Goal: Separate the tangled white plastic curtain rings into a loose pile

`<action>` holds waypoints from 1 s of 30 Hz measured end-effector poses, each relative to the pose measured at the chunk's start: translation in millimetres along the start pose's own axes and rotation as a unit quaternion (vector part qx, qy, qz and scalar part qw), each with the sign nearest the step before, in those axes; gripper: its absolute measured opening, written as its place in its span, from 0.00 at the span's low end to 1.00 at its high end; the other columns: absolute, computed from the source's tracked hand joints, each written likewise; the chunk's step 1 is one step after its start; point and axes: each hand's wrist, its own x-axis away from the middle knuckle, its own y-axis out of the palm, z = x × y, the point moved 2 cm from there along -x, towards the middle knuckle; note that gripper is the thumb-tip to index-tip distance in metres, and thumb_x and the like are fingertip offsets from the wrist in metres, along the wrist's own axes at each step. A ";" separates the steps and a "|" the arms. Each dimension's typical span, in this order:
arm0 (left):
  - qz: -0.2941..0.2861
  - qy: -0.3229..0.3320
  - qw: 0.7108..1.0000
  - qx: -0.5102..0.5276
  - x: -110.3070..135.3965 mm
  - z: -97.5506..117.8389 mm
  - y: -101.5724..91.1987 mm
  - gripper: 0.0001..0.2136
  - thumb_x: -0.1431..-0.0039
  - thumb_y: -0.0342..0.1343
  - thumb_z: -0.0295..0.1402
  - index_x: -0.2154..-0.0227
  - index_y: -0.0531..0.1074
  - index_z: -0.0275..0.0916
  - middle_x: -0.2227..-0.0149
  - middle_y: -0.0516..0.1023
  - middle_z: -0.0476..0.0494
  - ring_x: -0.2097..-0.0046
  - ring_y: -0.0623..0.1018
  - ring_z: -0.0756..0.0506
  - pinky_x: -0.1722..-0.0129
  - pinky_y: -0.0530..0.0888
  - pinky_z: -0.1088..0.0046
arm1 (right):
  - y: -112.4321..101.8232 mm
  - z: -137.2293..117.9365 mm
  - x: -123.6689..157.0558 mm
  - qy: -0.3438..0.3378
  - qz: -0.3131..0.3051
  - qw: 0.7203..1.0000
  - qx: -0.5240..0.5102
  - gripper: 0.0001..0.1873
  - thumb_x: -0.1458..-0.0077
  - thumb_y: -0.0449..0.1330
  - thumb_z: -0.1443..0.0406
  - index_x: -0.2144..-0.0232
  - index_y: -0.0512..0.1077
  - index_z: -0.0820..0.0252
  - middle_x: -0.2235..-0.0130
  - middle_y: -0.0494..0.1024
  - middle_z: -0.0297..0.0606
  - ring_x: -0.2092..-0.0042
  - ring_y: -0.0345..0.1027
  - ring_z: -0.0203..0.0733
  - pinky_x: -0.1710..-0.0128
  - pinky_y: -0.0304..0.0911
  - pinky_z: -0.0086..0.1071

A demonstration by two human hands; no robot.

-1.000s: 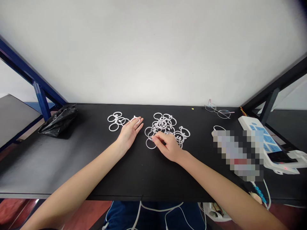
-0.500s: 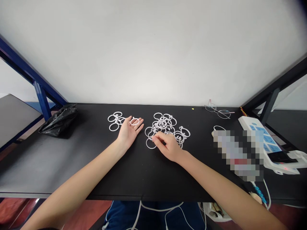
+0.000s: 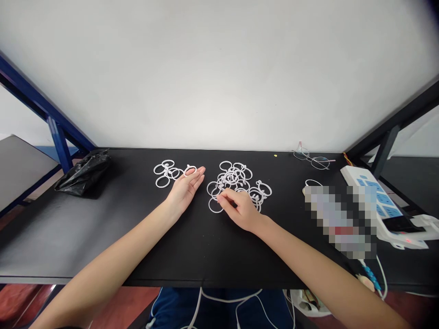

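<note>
My left hand (image 3: 183, 194) lies palm up with its fingers stretched out. A thin white plastic ring (image 3: 185, 173) with a small knob rests against its fingers, on the thumb side. Just left of that hand, several similar rings (image 3: 163, 182) form a small group on the black table. My right hand (image 3: 239, 208) is closed in a pinch at the near edge of a larger heap of white rings (image 3: 226, 165). Its fingertips meet beside one ring (image 3: 215, 212) of the heap; whether they grip it is hidden.
A crumpled black plastic bag (image 3: 85, 173) sits at the table's left end. Eyeglasses (image 3: 320, 162) lie at the back right, near a white power strip (image 3: 384, 203) and a blurred-out object (image 3: 338, 224). White cables (image 3: 231, 300) hang below the front edge.
My left hand has turned slightly, and the ring on it has shifted left, from over the fingers toward the thumb side. My right hand and the heap stay in place.
</note>
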 end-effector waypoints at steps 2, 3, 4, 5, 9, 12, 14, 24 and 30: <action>-0.006 -0.003 1.000 0.001 -1.3 -0.1 -1.5 0.07 0.45 0.58 0.17 0.68 0.71 0.34 0.60 0.82 0.39 0.54 0.81 0.47 0.51 0.77 0.73 | 0.1 -0.1 0.4 -0.001 0.000 1.000 -0.001 0.14 0.35 0.50 0.62 0.74 0.64 0.59 0.79 0.63 0.28 0.78 0.54 0.30 0.76 0.53 0.27; -0.004 -0.003 1.000 0.002 -1.9 -0.1 -2.2 0.06 0.44 0.57 0.18 0.68 0.71 0.34 0.59 0.82 0.39 0.54 0.81 0.46 0.50 0.77 0.72 | 0.1 -0.1 0.5 0.000 0.000 1.000 -0.002 0.14 0.35 0.50 0.62 0.74 0.64 0.59 0.79 0.62 0.28 0.78 0.54 0.30 0.76 0.53 0.27; -0.001 -0.003 1.000 0.002 -2.2 0.0 -2.8 0.05 0.43 0.57 0.18 0.68 0.71 0.34 0.59 0.81 0.38 0.54 0.81 0.46 0.50 0.77 0.72 | 0.2 0.0 0.5 0.000 0.000 1.000 -0.002 0.15 0.35 0.50 0.62 0.74 0.64 0.59 0.79 0.62 0.28 0.78 0.54 0.30 0.76 0.53 0.27; 0.003 -0.005 1.000 0.003 -2.3 0.1 -3.2 0.05 0.43 0.56 0.19 0.68 0.71 0.34 0.58 0.81 0.38 0.53 0.81 0.46 0.50 0.76 0.72 | 0.2 0.2 0.5 0.001 0.000 1.000 -0.002 0.15 0.35 0.50 0.62 0.73 0.64 0.59 0.79 0.63 0.28 0.78 0.54 0.30 0.76 0.53 0.27; 0.023 -0.015 1.000 0.005 -0.6 1.4 -2.0 0.04 0.41 0.54 0.21 0.67 0.71 0.34 0.54 0.79 0.37 0.52 0.80 0.45 0.52 0.77 0.71 | 0.3 0.5 0.1 -0.001 0.000 1.000 -0.003 0.14 0.35 0.50 0.62 0.73 0.64 0.59 0.78 0.63 0.29 0.78 0.54 0.30 0.76 0.53 0.27; 0.029 -0.024 0.999 0.011 1.1 2.4 -0.3 0.04 0.40 0.52 0.21 0.66 0.70 0.35 0.52 0.78 0.36 0.51 0.79 0.45 0.52 0.77 0.70 | 0.3 0.8 0.1 -0.001 0.001 1.000 0.000 0.15 0.35 0.50 0.62 0.74 0.64 0.59 0.78 0.63 0.29 0.78 0.54 0.31 0.76 0.53 0.27; 0.029 -0.027 0.999 0.014 1.4 2.8 0.2 0.05 0.40 0.52 0.21 0.65 0.70 0.35 0.52 0.78 0.35 0.52 0.79 0.45 0.53 0.77 0.70 | 0.3 1.0 0.2 0.001 0.000 1.000 0.001 0.15 0.35 0.50 0.61 0.74 0.64 0.59 0.78 0.63 0.28 0.78 0.54 0.31 0.76 0.53 0.27; -0.008 -0.051 0.999 -0.010 4.0 3.7 4.9 0.02 0.42 0.53 0.24 0.68 0.70 0.35 0.74 0.75 0.49 0.71 0.77 0.52 0.65 0.75 0.75 | 0.4 0.6 0.0 -0.001 0.002 1.000 0.003 0.14 0.35 0.50 0.62 0.73 0.65 0.59 0.78 0.64 0.29 0.78 0.55 0.31 0.76 0.53 0.27; -0.042 -0.064 0.997 -0.030 5.0 3.3 5.6 0.01 0.44 0.55 0.26 0.70 0.70 0.35 0.77 0.71 0.53 0.75 0.73 0.54 0.71 0.72 0.77 | -0.2 0.8 -0.2 -0.004 0.008 1.000 0.000 0.14 0.35 0.50 0.62 0.74 0.63 0.58 0.79 0.62 0.28 0.79 0.54 0.31 0.76 0.53 0.27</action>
